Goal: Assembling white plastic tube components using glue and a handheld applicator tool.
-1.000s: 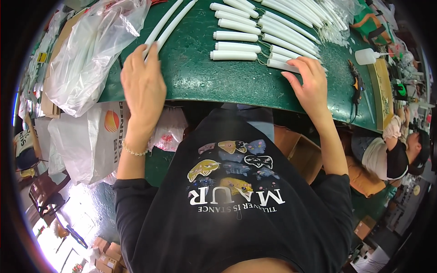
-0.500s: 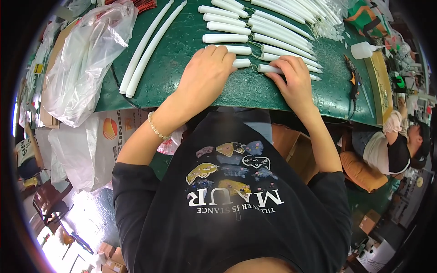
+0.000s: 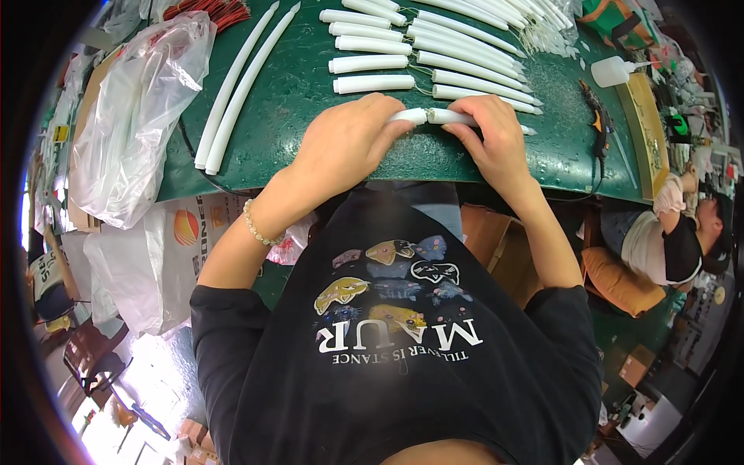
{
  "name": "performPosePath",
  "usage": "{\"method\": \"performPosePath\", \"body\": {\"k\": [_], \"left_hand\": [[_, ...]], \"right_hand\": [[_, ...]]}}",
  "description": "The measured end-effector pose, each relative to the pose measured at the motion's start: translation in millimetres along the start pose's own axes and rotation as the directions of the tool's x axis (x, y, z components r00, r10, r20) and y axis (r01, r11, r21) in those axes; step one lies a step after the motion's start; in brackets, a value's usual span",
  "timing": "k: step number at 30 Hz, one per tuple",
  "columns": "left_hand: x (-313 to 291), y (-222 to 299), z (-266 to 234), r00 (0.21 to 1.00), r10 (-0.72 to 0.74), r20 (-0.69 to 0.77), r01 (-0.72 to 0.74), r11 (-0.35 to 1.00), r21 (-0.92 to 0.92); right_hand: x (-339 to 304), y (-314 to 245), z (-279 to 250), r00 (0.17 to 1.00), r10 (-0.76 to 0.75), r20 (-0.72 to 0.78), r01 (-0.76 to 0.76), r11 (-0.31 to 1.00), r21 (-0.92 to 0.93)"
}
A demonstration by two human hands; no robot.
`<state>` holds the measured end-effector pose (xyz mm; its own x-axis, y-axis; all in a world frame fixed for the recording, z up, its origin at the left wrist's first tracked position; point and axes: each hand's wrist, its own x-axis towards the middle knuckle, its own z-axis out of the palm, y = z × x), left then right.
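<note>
My left hand [image 3: 349, 136] is closed on a short white tube [image 3: 411, 116], whose right end sticks out past the fingertips. Pinched in my right hand [image 3: 496, 139] is a white taper candle piece [image 3: 449, 117], its pointed tip showing beyond the hand. The two cut ends face each other just above the near edge of the green table, almost touching. Behind them lie rows of similar short tubes [image 3: 370, 63] on the left and pointed taper pieces [image 3: 484, 92] on the right, with thin wires joining them in pairs.
Two long white tapers [image 3: 249, 97] lie to the left, beside a clear plastic bag [image 3: 143, 116]. Red wires [image 3: 209, 12] are bundled at the far left. On the right are a glue gun [image 3: 597, 120], a squeeze bottle [image 3: 611, 72] and a yellowish tray [image 3: 645, 139]. Another person sits at right.
The short tube and the taper piece have come closer end to end, narrowing the wired gap between them. My left hand has turned, with its thumb now along the tube.
</note>
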<state>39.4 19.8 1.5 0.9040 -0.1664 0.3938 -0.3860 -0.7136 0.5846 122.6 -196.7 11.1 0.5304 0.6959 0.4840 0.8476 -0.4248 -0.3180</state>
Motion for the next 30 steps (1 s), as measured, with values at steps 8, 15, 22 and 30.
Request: {"method": "performPosePath", "body": {"k": [8, 15, 22, 30], "left_hand": [[3.1, 8.7, -10.8, 0.971, -0.171, 0.169, 0.193, 0.974, -0.12], [3.9, 4.4, -16.6, 0.95, -0.185, 0.252, 0.245, 0.941, -0.233], [2.1, 6.7, -21.2, 0.941, -0.174, 0.289, 0.271, 0.9, -0.342], [7.2, 0.7, -32.5, 0.886, -0.154, 0.438, 0.33, 0.872, -0.362]], "right_hand": [[-0.8, -3.0, -3.7, 1.0, -0.001, 0.016, 0.001, 0.999, 0.032], [-0.4, -6.4, -7.8, 0.999, -0.017, 0.029, 0.016, 0.998, 0.057], [2.8, -11.5, -11.8, 0.997, -0.054, 0.057, 0.047, 0.992, 0.117], [5.6, -17.1, -17.3, 0.99, -0.099, 0.096, 0.085, 0.986, 0.141]]}}
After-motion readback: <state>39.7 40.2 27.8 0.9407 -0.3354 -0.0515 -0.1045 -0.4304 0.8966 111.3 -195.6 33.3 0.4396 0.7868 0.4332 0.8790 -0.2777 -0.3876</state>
